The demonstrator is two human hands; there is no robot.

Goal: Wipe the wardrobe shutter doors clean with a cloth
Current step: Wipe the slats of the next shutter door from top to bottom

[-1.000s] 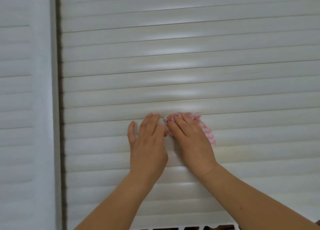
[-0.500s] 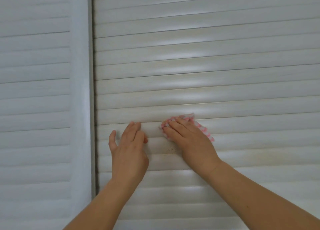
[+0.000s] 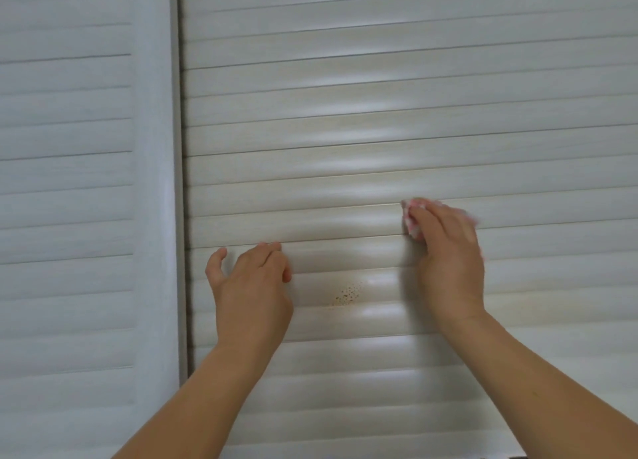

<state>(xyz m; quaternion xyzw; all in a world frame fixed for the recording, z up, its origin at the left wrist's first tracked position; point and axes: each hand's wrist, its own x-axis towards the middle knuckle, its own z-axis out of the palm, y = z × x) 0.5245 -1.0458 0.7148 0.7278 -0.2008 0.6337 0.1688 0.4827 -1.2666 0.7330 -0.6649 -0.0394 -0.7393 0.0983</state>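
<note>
Head view, close on the off-white slatted wardrobe shutter door point(image 3: 379, 120), which fills the centre and right of the frame; its horizontal slats are glossy with glare bands down the middle. Right hand point(image 3: 448, 262) sits right of centre, palm flat against the slats, fingers straight and held together, pressing the pink-and-white patterned cloth point(image 3: 411, 218) onto the door. Most of the cloth is hidden under the hand; only a bunched bit shows at the fingertips, plus a blurred pink edge on the hand's far side. Left hand point(image 3: 250, 293) is lower centre, well apart from the right, fingers bent with tips touching a slat edge, thumb splayed out to the left, holding nothing. Small patch of brown specks point(image 3: 347, 294) on a slat between the two hands, nearer the left one, below the cloth. Second pale grey-white slatted door point(image 3: 65, 182) covers the left of the frame, split from the first by a vertical frame strip point(image 3: 177, 168) with a dark gap.
</note>
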